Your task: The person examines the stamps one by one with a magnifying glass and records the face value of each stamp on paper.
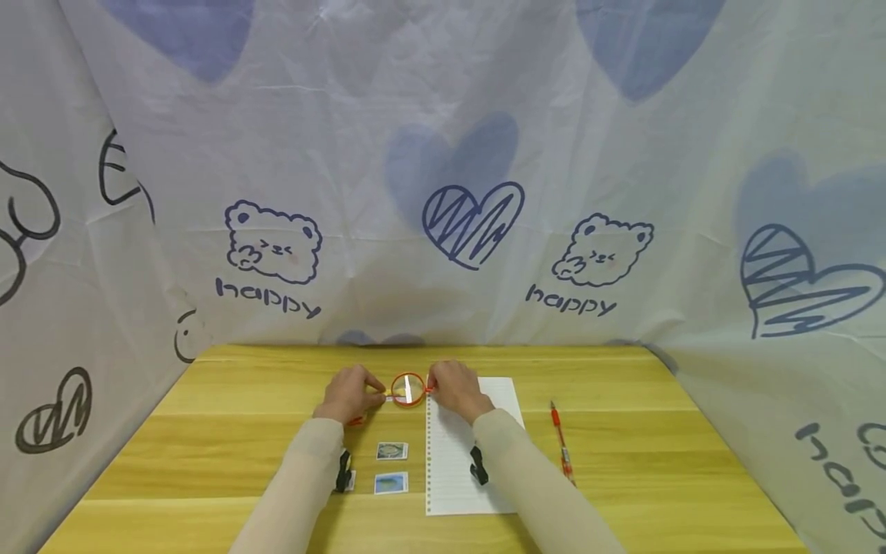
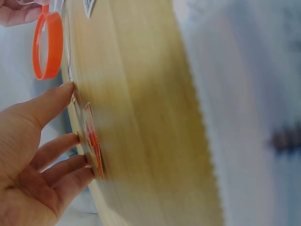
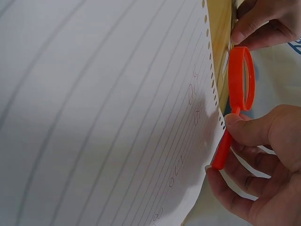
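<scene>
My right hand (image 1: 454, 387) holds a red magnifying glass (image 1: 408, 390) by its handle. In the right wrist view, thumb and fingers close on the short red handle (image 3: 222, 149). The round lens stands above a small stamp-like card (image 1: 390, 398), partly hidden by the rim. My left hand (image 1: 346, 394) reaches to that card's left side; the left wrist view shows its thumb (image 2: 66, 90) at the card's edge and the other fingers spread apart. Below those fingers lies a red stamp-like card (image 2: 94, 141), mostly covered by the hand in the head view.
A lined sheet (image 1: 471, 477) with punched holes lies under my right forearm, bearing faint red handwriting. Two picture cards, a grey one (image 1: 392, 451) and a blue one (image 1: 391, 482), lie left of it. A red pen (image 1: 561, 438) lies to the right. A printed cloth (image 1: 374, 254) hangs behind the table.
</scene>
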Demonstrator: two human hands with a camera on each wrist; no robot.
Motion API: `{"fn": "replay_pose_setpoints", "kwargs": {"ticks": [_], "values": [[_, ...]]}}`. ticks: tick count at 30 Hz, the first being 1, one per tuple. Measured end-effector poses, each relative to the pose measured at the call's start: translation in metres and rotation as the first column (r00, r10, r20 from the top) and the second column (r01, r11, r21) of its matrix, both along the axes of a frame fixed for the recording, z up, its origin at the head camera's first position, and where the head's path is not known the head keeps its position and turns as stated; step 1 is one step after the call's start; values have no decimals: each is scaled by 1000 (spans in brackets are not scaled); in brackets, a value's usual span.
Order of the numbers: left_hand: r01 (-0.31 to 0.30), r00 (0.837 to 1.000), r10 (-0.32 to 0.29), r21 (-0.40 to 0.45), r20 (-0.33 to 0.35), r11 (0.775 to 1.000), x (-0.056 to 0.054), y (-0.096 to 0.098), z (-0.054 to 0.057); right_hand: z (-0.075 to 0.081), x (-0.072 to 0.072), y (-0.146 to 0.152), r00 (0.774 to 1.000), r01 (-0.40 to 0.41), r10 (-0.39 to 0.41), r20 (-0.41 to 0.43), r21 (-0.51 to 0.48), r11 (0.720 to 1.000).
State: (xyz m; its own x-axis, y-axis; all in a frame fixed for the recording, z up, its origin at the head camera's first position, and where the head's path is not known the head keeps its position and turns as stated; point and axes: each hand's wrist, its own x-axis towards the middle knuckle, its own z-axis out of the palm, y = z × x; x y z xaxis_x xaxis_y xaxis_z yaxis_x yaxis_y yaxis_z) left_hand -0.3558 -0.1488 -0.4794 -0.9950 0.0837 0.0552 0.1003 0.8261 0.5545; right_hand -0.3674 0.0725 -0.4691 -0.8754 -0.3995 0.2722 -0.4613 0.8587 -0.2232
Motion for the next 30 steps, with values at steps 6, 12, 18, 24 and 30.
{"fn": "replay_pose_setpoints", "kwargs": {"ticks": [6, 12, 18, 24, 30], "values": [[-1, 1000, 1, -1, -8, 1000, 1, 0, 0, -1, 0, -1, 1000, -2, 2, -2, 4, 1000], [3, 1000, -3, 2, -8, 1000, 1, 0, 1, -2, 1, -2, 1000, -5, 5, -6, 2, 1000], [9, 1000, -9, -12, -23, 1000, 3, 0, 1, -3, 0, -3, 1000, -5, 5, 5, 4, 1000], [5, 1000, -6, -20, -21, 1000, 4, 0, 3, -3, -2, -4, 1000, -2, 2, 16, 7, 1000], [-4, 1000, 4, -17, -18, 1000, 3, 0, 1, -5, -3, -5, 1000, 4, -4, 20, 5, 1000]]}}
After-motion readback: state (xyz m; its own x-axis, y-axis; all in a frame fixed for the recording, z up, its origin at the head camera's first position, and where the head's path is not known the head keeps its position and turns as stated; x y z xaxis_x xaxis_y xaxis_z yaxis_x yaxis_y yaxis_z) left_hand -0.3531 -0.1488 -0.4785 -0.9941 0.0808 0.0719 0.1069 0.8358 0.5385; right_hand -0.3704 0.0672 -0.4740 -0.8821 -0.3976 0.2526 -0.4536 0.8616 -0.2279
